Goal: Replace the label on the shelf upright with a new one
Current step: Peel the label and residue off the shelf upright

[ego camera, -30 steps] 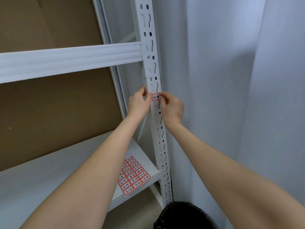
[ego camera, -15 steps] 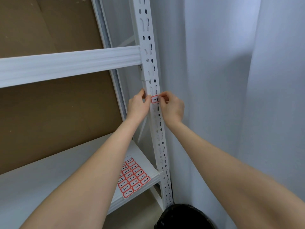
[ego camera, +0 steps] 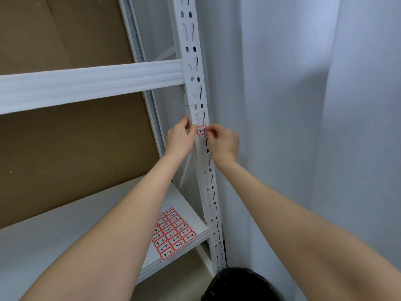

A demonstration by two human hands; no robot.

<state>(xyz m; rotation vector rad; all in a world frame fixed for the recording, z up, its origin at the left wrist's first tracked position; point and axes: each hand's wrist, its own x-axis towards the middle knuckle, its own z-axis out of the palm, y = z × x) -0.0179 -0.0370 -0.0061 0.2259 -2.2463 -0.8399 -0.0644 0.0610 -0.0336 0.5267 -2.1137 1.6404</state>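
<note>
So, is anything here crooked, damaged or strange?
Nothing damaged or spilled. Only the label sheet lies slanted on the shelf, one corner at the front edge. The label looks about straight on the upright.

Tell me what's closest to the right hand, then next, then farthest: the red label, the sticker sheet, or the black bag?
1. red label, on the upright, pinched by the right hand.
2. sticker sheet, down on the lower shelf.
3. black bag, lowest, by the upright's foot.

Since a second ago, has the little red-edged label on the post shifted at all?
No. The label still sits just below the seam in the shelf upright, as before.
</note>
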